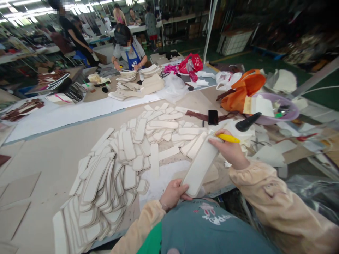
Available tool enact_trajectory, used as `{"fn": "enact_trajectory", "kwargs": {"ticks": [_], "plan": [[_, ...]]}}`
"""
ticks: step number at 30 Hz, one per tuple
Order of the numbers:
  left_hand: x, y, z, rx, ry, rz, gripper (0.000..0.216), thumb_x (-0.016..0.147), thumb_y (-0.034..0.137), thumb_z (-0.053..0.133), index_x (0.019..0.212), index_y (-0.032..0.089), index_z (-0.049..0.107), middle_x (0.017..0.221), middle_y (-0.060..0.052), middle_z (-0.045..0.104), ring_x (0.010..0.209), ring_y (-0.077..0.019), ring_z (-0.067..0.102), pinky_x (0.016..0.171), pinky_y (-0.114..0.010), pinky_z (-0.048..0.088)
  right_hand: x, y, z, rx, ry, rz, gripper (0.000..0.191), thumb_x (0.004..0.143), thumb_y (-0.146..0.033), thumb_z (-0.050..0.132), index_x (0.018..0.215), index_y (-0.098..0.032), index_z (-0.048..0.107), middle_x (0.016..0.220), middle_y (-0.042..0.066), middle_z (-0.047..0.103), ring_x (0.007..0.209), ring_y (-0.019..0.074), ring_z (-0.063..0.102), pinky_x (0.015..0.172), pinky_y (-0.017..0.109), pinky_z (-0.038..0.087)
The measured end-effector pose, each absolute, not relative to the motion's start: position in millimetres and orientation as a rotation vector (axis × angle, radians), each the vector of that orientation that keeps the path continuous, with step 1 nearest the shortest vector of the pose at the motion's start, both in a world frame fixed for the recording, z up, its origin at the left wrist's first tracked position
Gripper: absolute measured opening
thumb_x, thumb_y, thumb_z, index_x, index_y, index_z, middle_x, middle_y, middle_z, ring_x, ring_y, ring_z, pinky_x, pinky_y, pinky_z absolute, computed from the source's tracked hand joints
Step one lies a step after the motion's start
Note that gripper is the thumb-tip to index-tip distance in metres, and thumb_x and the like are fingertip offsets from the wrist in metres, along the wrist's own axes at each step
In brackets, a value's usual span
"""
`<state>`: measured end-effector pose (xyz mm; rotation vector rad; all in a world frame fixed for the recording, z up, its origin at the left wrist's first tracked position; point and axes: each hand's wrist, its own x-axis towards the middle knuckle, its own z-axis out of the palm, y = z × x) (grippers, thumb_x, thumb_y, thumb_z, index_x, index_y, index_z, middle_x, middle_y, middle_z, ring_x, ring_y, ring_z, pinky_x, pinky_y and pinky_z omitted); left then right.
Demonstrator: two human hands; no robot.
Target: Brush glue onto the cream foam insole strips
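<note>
A long off-white padded panel (202, 165) with rounded corners slants between my two hands, over the table's near edge. My left hand (175, 192) is closed on its lower end, thumb on top. My right hand (230, 150) grips the upper end. A tool with a yellow handle (229, 138) is also held in the right hand; its working end is too unclear to name. Left of my hands, many similar panels (97, 180) lie in a long overlapping heap. More loose panels (162, 123) are spread beyond my hands.
A black phone (213, 117) lies past my right hand. To the right are a dark curved object (248, 122), a purple basin (286, 113) and an orange cloth (243, 88). Across the table a person in a blue apron (134, 58) works behind stacked panels (127, 79).
</note>
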<state>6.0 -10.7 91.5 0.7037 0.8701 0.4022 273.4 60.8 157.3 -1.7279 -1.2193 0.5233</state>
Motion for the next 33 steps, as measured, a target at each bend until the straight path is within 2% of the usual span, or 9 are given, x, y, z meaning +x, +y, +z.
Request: {"fn": "enact_trajectory", "kwargs": {"ticks": [6,14,21,28,33], "plan": [[4,-10,88,0.691,0.862,0.380,0.056,0.066,0.053,0.076,0.098,0.009,0.066,0.082,-0.008,0.071,0.066,-0.0152,0.065,0.056,-0.023,0.054,264,61,165,-1.689,-1.175,0.623,0.030,0.071,-0.043,0.066,0.088,-0.023,0.051,0.081,-0.002,0.054,0.074,0.0159,0.050,0.069,0.028,0.042],[3,-1,89,0.831,0.809,0.366,0.057,0.065,0.056,0.076,0.097,0.009,0.067,0.080,-0.007,0.069,0.066,-0.0145,0.060,0.059,-0.023,0.049,258,67,173,-1.617,-1.181,0.678,0.031,0.071,-0.042,0.068,0.090,-0.024,0.051,0.087,-0.001,0.056,0.081,0.0173,0.053,0.073,0.029,0.043],[18,6,98,0.802,0.870,0.445,0.062,0.070,0.063,0.068,0.100,0.008,0.067,0.076,-0.009,0.068,0.062,-0.0151,0.058,0.057,-0.025,0.044,249,73,177,-1.596,-1.130,0.651,0.030,0.075,-0.046,0.064,0.090,-0.024,0.051,0.083,-0.002,0.055,0.076,0.0171,0.052,0.070,0.030,0.044],[9,-3,90,0.726,0.834,0.489,0.062,0.064,0.065,0.070,0.092,0.010,0.070,0.074,-0.009,0.068,0.062,-0.0165,0.058,0.055,-0.025,0.043,237,73,175,-1.565,-1.124,0.724,0.028,0.075,-0.048,0.062,0.088,-0.026,0.053,0.078,-0.001,0.057,0.069,0.0183,0.056,0.063,0.030,0.047],[3,-2,83,0.665,0.818,0.540,0.064,0.055,0.067,0.074,0.085,0.011,0.072,0.069,-0.008,0.066,0.061,-0.0166,0.057,0.056,-0.026,0.043,240,84,145,-1.628,-1.158,0.680,0.032,0.074,-0.052,0.064,0.091,-0.026,0.056,0.081,0.001,0.062,0.072,0.0207,0.059,0.064,0.032,0.051]]}}
